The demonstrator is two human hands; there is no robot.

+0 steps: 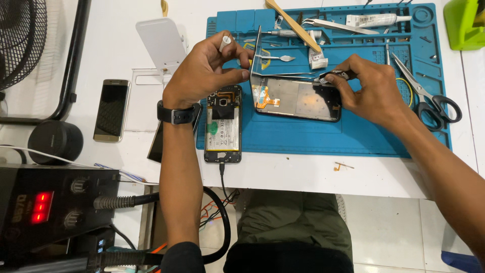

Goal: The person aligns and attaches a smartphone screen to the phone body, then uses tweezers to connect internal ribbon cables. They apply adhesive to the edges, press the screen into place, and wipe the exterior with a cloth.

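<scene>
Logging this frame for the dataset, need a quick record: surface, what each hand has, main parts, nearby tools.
surface: blue work mat on a white table
left hand: pinches a small white-tipped tool above the mat
right hand: grips a small dark part at the top edge of the opened phone frame
second phone: opened phone with battery, cable plugged in at its bottom
tools: scissors, tweezers, wooden stick
off mat: intact phone, black speaker
</scene>
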